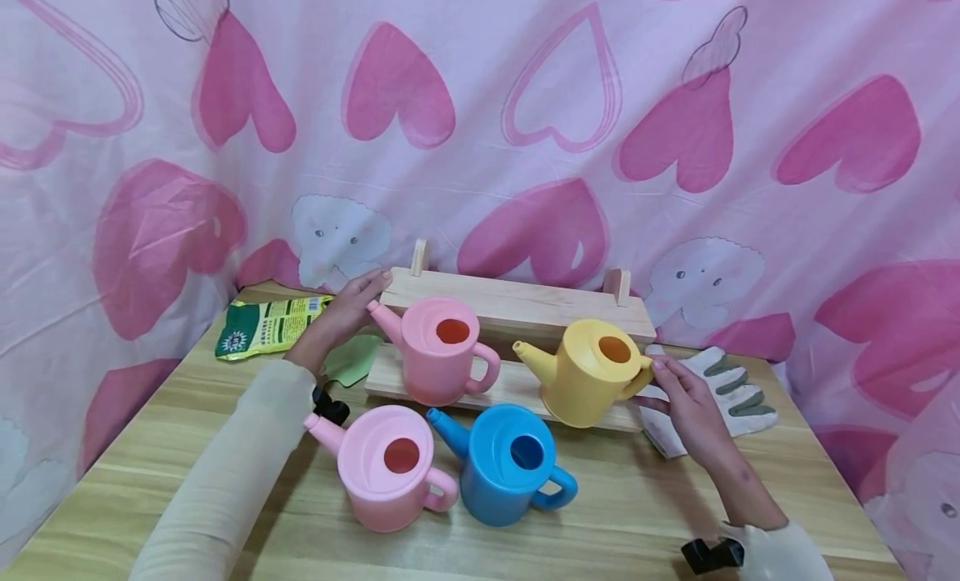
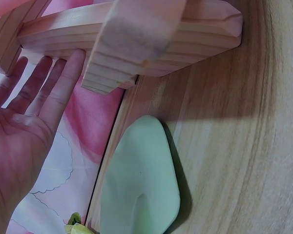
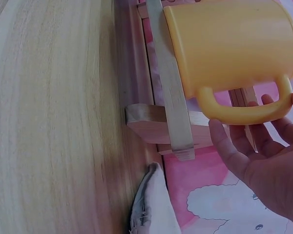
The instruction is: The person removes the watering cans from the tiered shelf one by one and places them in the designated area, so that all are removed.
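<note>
A wooden two-tier rack [image 1: 517,302] stands at the back of the table. My left hand [image 1: 348,306] has its fingers extended, their tips at the left end of the rack's upper plank; the left wrist view shows the palm [image 2: 19,131] bare. With thumb and fingers, my right hand [image 1: 690,402] holds the handle of a yellow watering can [image 1: 581,381], whose base is right at the lower plank. To its left on that plank is a pink watering can [image 1: 431,364]. In front of the rack stand another pink watering can [image 1: 382,481] and a blue watering can [image 1: 498,477].
Beside my left wrist lies a pale green, smooth-edged piece [image 2: 141,170]. A green and yellow packet [image 1: 270,327] is at the back left. Near my right hand, a white and green glove [image 1: 738,389] lies on the table. A heart-printed curtain [image 1: 480,147] hangs behind.
</note>
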### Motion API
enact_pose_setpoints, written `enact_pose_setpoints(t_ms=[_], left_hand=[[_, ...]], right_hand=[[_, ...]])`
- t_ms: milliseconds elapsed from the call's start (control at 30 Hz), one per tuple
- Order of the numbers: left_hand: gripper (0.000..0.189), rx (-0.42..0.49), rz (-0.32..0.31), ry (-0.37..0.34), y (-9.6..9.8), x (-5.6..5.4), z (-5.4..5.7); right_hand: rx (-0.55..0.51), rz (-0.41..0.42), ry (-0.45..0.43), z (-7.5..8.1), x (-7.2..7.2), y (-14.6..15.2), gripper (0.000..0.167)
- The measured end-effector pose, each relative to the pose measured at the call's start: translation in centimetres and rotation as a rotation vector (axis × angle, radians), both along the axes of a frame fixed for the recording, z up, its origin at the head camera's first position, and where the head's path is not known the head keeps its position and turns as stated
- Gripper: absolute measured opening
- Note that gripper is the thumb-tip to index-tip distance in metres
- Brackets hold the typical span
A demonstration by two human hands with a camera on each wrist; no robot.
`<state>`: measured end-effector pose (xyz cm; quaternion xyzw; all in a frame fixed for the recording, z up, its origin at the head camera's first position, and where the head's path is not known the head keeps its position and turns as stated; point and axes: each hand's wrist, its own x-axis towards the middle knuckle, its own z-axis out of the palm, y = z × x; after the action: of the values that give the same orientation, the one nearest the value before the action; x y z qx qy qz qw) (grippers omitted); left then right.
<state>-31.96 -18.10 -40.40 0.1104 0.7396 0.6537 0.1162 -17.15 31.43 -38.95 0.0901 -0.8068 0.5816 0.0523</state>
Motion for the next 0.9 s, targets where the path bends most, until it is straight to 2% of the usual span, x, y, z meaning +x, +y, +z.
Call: enact_pose_setpoints(t_ms=[333,500,767,900], left_hand=[[0.069,0.015,-0.018,0.026,0.04,0.19,0.15],[0.069,0.017,-0.02,0.027,0.03,-0.02,-0.08],[0.069,0.008,-0.023,0.032,-0.07,-0.1,-0.23],[0.069,0.012,-0.025,0.03,-0.07,-0.07,-0.16]], right_hand=[[-0.08,0.027,0.015,0.03,-0.16,0.13,0.034],[-0.08,0.044,0.022,0.09,-0.13,0.17,0.032],[-0.127,0.138,0.077,-0.12,0.26,0.71,0.026],[-0.118,0.149,0.075,0.04,0.67,0.88,0.028]])
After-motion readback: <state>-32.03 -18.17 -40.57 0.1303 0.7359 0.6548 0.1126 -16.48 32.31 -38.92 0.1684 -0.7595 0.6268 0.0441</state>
